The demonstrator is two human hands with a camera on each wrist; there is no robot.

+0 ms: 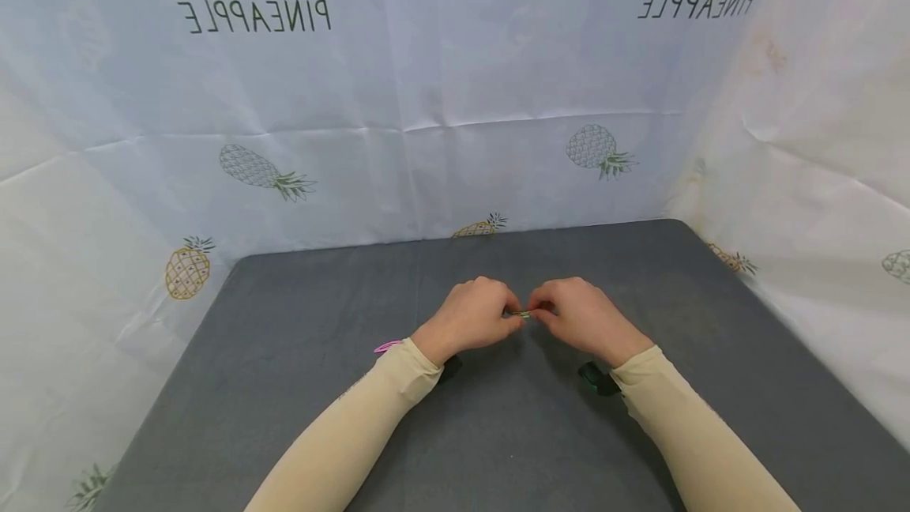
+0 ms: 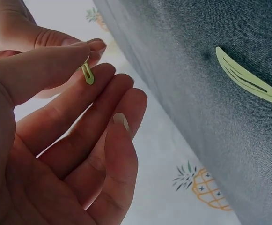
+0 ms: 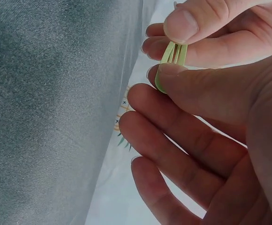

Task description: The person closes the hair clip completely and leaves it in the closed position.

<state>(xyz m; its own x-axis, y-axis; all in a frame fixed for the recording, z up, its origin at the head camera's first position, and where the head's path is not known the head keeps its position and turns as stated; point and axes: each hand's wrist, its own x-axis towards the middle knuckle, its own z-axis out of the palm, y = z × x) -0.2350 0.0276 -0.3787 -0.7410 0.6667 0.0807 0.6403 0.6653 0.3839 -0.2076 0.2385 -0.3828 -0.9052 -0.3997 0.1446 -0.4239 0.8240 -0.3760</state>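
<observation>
A small light-green snap hair clip [image 1: 524, 314] is held in the air between both hands over the table. My left hand [image 1: 478, 313] pinches one end between thumb and forefinger; in the left wrist view a narrow tip of the clip [image 2: 88, 74] sticks out below the thumb. The other end is pinched by my right hand [image 1: 584, 318]. From the right wrist, the slotted middle of the clip [image 3: 174, 54] shows between the two thumbs, and the fingertips partly cover it. The remaining fingers of both hands are loosely bent.
Beside the left forearm lies a slim pink object [image 1: 387, 346] on the dark grey table [image 1: 298, 401]. The left wrist view shows another pale green hair clip [image 2: 248, 79] lying on the table. White pineapple-print cloth [image 1: 398, 172] hangs behind and at the sides.
</observation>
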